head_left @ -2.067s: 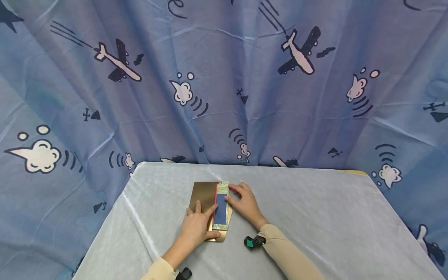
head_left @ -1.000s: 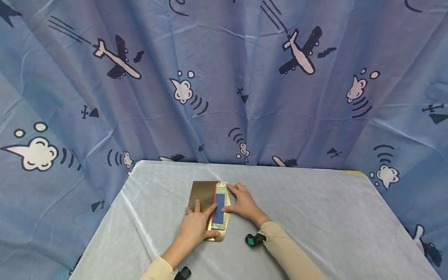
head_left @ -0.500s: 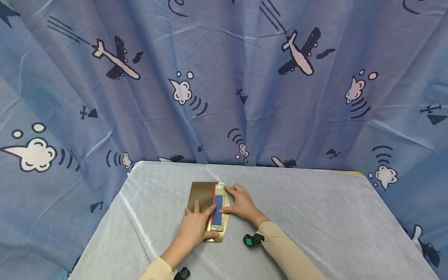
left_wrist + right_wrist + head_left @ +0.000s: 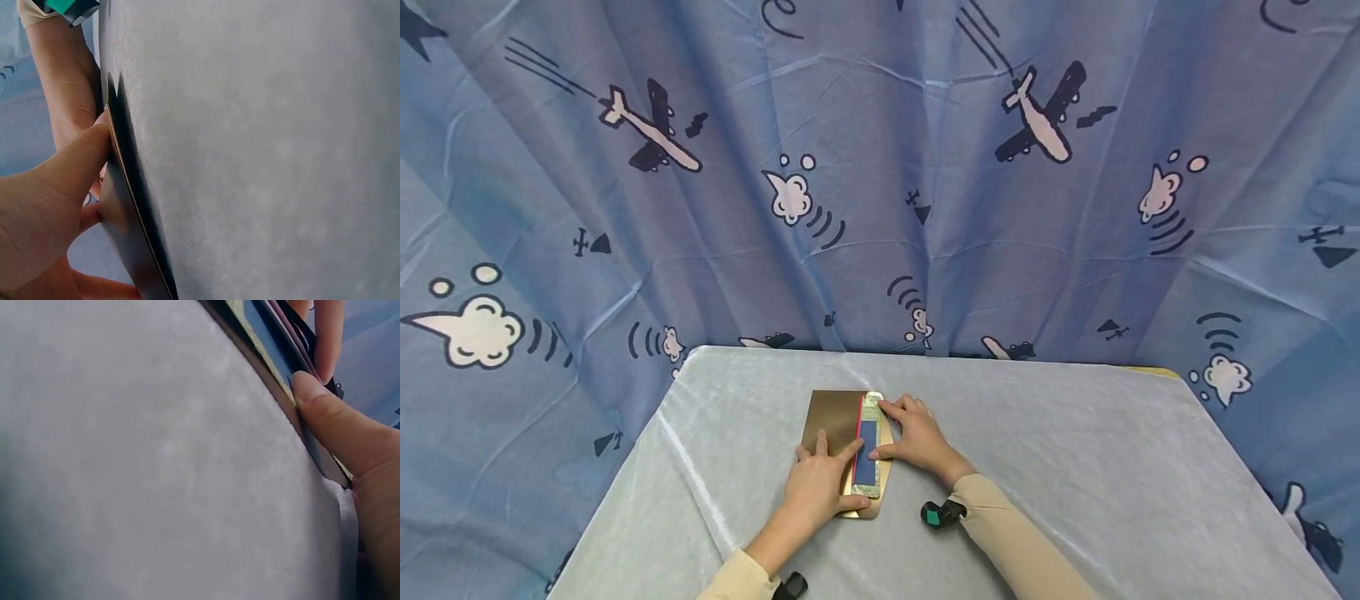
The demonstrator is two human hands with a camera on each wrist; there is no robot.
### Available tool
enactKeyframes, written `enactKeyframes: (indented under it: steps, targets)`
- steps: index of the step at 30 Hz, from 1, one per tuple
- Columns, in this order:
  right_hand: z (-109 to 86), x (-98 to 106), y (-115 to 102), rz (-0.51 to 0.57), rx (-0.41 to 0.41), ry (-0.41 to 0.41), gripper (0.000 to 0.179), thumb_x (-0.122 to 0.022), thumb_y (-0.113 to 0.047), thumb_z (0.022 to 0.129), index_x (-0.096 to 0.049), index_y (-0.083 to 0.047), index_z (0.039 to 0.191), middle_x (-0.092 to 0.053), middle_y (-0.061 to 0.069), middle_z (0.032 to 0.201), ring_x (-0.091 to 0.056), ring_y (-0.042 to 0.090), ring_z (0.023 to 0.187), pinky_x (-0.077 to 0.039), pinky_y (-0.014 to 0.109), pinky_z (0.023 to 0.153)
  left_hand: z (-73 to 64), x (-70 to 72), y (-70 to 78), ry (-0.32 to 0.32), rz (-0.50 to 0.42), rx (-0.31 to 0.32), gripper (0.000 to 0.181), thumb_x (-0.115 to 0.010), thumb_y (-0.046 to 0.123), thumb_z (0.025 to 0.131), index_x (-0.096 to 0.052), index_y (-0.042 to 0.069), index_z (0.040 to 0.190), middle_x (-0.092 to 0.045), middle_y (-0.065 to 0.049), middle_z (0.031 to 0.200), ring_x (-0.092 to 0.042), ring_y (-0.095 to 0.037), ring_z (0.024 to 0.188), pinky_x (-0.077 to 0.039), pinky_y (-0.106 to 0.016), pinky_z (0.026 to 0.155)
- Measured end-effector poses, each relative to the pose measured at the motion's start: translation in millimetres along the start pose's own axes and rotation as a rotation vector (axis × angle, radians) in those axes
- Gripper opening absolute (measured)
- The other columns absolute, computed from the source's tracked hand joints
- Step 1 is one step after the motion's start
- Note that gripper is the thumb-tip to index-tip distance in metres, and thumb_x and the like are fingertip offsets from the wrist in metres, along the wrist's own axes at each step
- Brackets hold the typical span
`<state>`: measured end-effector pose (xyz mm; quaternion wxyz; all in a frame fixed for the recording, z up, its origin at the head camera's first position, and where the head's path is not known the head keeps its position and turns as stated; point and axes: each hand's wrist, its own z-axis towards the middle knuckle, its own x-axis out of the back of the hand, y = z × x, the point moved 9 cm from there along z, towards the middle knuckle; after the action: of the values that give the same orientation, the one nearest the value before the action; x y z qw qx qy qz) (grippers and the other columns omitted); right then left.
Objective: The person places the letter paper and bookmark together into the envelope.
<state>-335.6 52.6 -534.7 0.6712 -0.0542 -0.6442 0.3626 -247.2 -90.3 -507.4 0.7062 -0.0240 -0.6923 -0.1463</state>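
Observation:
A flat brown-gold card (image 4: 835,412) lies on the cloth-covered table. Along its right side runs a narrow blue strip (image 4: 867,454) with a patterned gold-green border and a red left edge. My left hand (image 4: 816,483) rests spread on the card, thumb at the bottom and index fingertip at the red edge. In the left wrist view the thumb reaches the edge of the card (image 4: 131,215). My right hand (image 4: 921,437) holds the strip's right edge, index finger near the top corner and thumb midway. The right wrist view has that thumb on the strip (image 4: 269,337).
A pale grey cloth covers the table (image 4: 1060,467). Behind its back edge hangs a blue curtain (image 4: 850,275) printed with airplanes and clouds. Each wrist wears a black device, the right one (image 4: 943,515) with a green patch.
The strip has shifted slightly left over the card, and my right hand has moved left with it. In the last half second it has slid slightly towards me. My left hand stays in place.

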Motion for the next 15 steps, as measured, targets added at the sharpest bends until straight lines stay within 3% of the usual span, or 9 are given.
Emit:
enactKeyframes:
  steps: [9, 15]
  targets:
    - [0.7, -2.3, -1.3, 0.001, -0.008, -0.006, 0.101, -0.089, -0.054, 0.060, -0.052, -0.012, 0.144, -0.053, 0.000, 0.102, -0.044, 0.014, 0.094, -0.034, 0.035, 0.087, -1.6, 1.1, -0.1, 0.006, -0.014, -0.001, 0.091, -0.079, 0.068, 0.063, -0.055, 0.029, 0.141, -0.049, -0.038, 0.140, -0.056, -0.066, 0.108, -0.058, -0.053, 0.068]
    - [0.9, 2.4, -8.1, -0.020, -0.012, -0.002, 0.099, -0.090, -0.052, 0.060, -0.055, -0.009, 0.142, -0.048, 0.002, 0.097, -0.040, 0.015, 0.088, -0.031, 0.033, 0.080, -2.1, 2.5, 0.6, 0.024, -0.002, -0.007, 0.090, -0.078, 0.069, 0.063, -0.055, 0.029, 0.141, -0.050, -0.038, 0.139, -0.058, -0.065, 0.106, -0.058, -0.052, 0.067]
